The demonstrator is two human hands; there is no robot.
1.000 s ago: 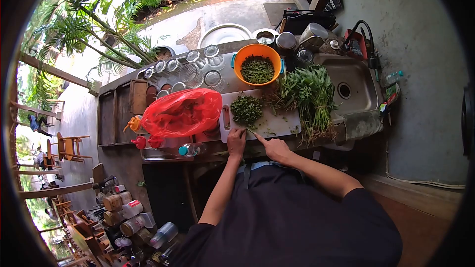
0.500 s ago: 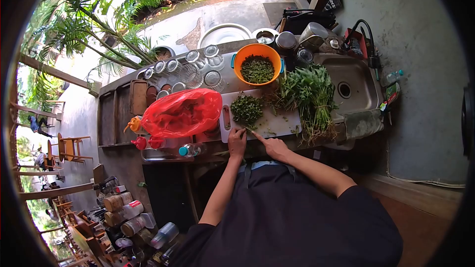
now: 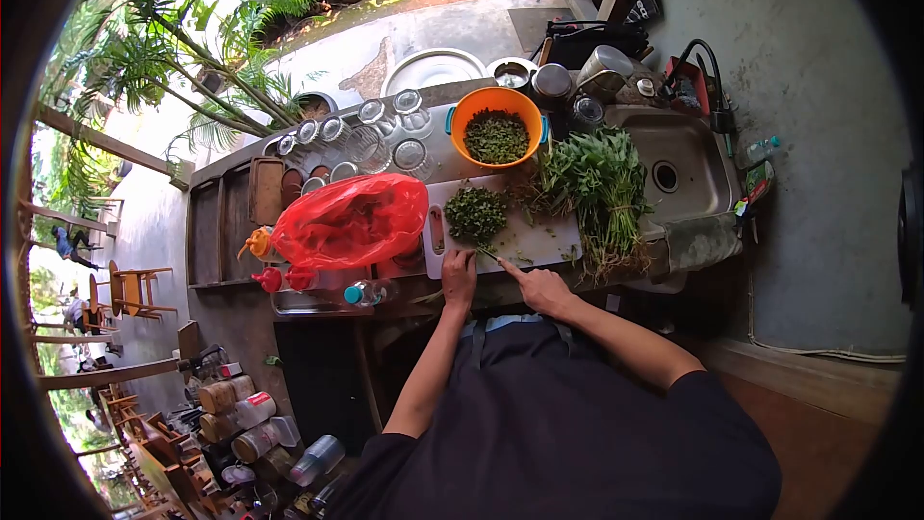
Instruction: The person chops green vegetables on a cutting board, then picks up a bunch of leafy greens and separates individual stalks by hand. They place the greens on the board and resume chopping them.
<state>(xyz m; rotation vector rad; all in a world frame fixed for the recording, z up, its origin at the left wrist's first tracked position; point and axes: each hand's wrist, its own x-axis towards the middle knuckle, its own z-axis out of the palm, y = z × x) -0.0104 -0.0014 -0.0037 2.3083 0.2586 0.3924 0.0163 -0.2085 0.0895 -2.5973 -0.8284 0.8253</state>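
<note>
My left hand [image 3: 459, 274] rests at the near edge of a white cutting board [image 3: 553, 243], its fingers bent together over a few leafy greens [image 3: 480, 249]. In my right hand [image 3: 544, 291] is a knife [image 3: 494, 257], its blade pointing left toward my left fingertips. The handle is mostly hidden by my grip. Just beyond my left hand lies a pile of chopped greens [image 3: 476, 215]. A bundle of uncut leafy greens [image 3: 608, 195] with roots lies on the board's right side. Behind the board, an orange bowl [image 3: 463, 143] holds more chopped greens.
A red plastic bag [image 3: 351, 221] sits left of the board, near a bottle with a teal cap [image 3: 358, 294]. Upturned glass jars [image 3: 373, 114] stand behind it. At the right is a metal sink [image 3: 707, 164] with a cloth [image 3: 703, 245] on its front edge.
My right hand has drawn back slightly to the right with the knife, and more of the blade shows. My left hand stays by the pile. The view has shifted slightly.
</note>
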